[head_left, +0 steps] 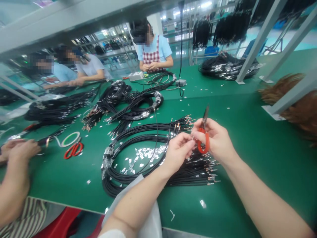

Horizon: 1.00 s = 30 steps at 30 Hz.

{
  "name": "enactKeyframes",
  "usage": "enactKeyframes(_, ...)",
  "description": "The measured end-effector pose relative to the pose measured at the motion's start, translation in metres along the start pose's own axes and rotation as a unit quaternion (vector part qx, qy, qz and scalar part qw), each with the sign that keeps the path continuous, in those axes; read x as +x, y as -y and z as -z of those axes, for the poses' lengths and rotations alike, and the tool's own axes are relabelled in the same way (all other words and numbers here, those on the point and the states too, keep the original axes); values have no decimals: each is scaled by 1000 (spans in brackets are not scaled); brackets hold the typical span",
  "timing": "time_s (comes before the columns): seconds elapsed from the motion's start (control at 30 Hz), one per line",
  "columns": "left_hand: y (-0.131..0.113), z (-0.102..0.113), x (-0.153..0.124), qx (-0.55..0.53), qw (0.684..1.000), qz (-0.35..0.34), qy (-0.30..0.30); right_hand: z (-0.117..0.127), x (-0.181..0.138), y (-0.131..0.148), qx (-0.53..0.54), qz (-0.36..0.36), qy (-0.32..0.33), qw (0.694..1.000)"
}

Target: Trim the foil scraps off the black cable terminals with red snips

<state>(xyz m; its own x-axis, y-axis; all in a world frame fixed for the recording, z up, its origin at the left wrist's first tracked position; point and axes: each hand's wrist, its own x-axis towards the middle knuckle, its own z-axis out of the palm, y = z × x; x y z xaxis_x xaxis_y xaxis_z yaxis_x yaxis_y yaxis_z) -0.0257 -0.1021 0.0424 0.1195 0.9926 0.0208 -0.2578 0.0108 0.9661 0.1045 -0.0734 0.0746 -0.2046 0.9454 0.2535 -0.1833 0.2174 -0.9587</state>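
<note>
My right hand [218,140] is closed around red-handled scissors [204,132], their blades pointing up and away. My left hand [177,152] pinches the end of a thin black cable [156,132] right beside the scissors, fingertips almost touching the right hand. Both hands hover over a coiled bundle of black cables [138,155] with metal terminals, lying on the green table [260,145]. Small silvery scraps [146,153] are scattered inside the coil.
More cable bundles [128,99] lie further back. A second pair of red scissors [73,149] and a tape ring [70,138] sit at left, near a co-worker's hands [19,150]. Three other people work at the far side. Metal frame legs [284,102] stand at right.
</note>
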Motion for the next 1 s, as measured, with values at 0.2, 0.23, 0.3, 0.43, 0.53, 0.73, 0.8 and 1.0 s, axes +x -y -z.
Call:
enactKeyframes(0.2,-5,5,2,-187,957,161,155,7,4,3,-11,-21,82,996)
enactKeyframes(0.23,-5,6,3,-204,947,178,171,7,4,1,-11,-22,74,997)
enactKeyframes(0.3,-5,6,5,-211,948,184,154,7,6,-5,11,-36,46,998)
enactKeyframes(0.43,-2,4,7,-160,978,134,24,6,9,-17,59,-69,-27,996)
enactKeyframes(0.53,3,2,9,-144,984,100,-31,3,8,-21,29,-62,-62,996)
enactKeyframes(0.73,9,2,9,-110,987,99,-55,-4,1,-25,-52,-20,-63,996)
enactKeyframes(0.8,10,2,9,-105,988,97,-58,-6,0,-26,-58,-13,-65,996)
enactKeyframes(1.0,8,4,8,-151,982,107,-31,-4,1,-21,-3,-39,-54,998)
